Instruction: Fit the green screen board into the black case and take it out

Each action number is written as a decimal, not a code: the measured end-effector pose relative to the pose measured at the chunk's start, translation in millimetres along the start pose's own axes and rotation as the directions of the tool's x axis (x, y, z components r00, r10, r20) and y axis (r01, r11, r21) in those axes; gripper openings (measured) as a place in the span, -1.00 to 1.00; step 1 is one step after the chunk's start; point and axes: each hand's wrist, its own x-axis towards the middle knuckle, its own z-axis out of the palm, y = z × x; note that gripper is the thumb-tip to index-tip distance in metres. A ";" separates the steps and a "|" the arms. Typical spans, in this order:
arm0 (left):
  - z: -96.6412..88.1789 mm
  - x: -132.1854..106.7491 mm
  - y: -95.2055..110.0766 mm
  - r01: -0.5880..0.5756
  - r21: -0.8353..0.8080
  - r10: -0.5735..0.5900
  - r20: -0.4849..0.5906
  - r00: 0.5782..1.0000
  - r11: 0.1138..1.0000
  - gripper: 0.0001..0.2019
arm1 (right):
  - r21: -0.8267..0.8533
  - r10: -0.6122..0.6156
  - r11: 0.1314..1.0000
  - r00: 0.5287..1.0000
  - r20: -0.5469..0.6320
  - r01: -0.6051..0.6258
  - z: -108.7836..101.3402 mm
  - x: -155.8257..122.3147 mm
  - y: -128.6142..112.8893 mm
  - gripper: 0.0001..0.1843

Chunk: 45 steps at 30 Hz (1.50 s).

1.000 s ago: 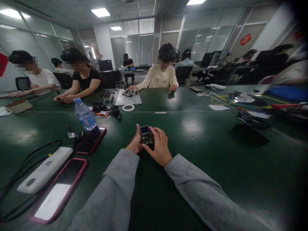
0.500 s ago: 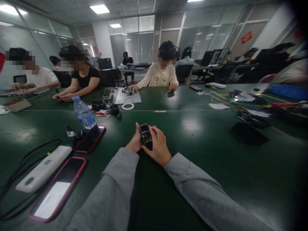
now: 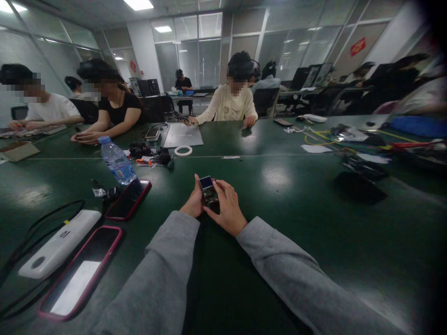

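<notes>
Gadget (image 3: 210, 190): above bench (image 3: 296, 223), well in from far edge | left hand (image 3: 193, 201): fingers closed along its left side | right hand (image 3: 229, 205): half-curled, pinching its right side | light edge grip seemed best

The hands (image 3: 228, 207) partly hide the small screened device (image 3: 208, 190).

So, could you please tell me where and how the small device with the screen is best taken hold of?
Probably by its long edges, coming from left and right, where the left hand and right hand flank it. The small device is narrow, and its face carries a dark screen and what looks like bare circuitry, so that face is better left untouched.
</notes>
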 end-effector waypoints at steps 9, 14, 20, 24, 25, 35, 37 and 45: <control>-2.4 1.8 -0.6 -0.002 0.002 0.002 0.012 1.000 1.000 -0.31 | 0.000 -0.004 1.000 1.000 0.010 0.004 -0.3 0.2 0.4 -0.16; -5.3 3.6 -0.7 0.029 -0.021 -0.028 0.058 0.998 0.999 -0.27 | -0.021 -0.006 1.000 1.000 0.004 0.006 1.7 -1.1 1.6 -0.19; -8.6 5.1 -0.5 -0.002 -0.036 0.005 0.096 0.995 0.999 -0.25 | -0.041 -0.005 0.999 1.000 0.009 0.005 -1.7 -0.2 0.2 -0.42; -4.6 2.3 1.7 -0.021 -0.035 0.024 0.092 0.996 0.999 -0.32 | -0.001 -0.014 1.000 1.000 0.004 0.014 -1.3 1.2 4.2 -0.48; -3.9 1.9 2.2 -0.030 -0.031 0.032 0.066 0.997 0.999 -0.33 | 0.019 -0.006 1.000 1.000 -0.001 0.006 -0.2 1.5 6.5 -0.48; -3.8 -1.0 7.0 -0.037 -0.045 0.044 0.164 0.985 0.998 -0.34 | 0.239 0.221 0.952 0.969 -0.106 -0.191 7.7 3.1 23.5 -0.54; -2.2 -2.9 8.1 -0.031 -0.034 0.037 0.203 0.978 0.999 -0.32 | 0.228 0.234 0.952 0.965 -0.121 -0.203 8.9 2.5 24.9 -0.45; 1.8 -6.8 8.4 -0.037 0.021 0.031 0.253 0.967 0.999 -0.26 | 0.189 0.218 0.964 0.963 -0.159 -0.187 8.6 4.3 36.5 -0.36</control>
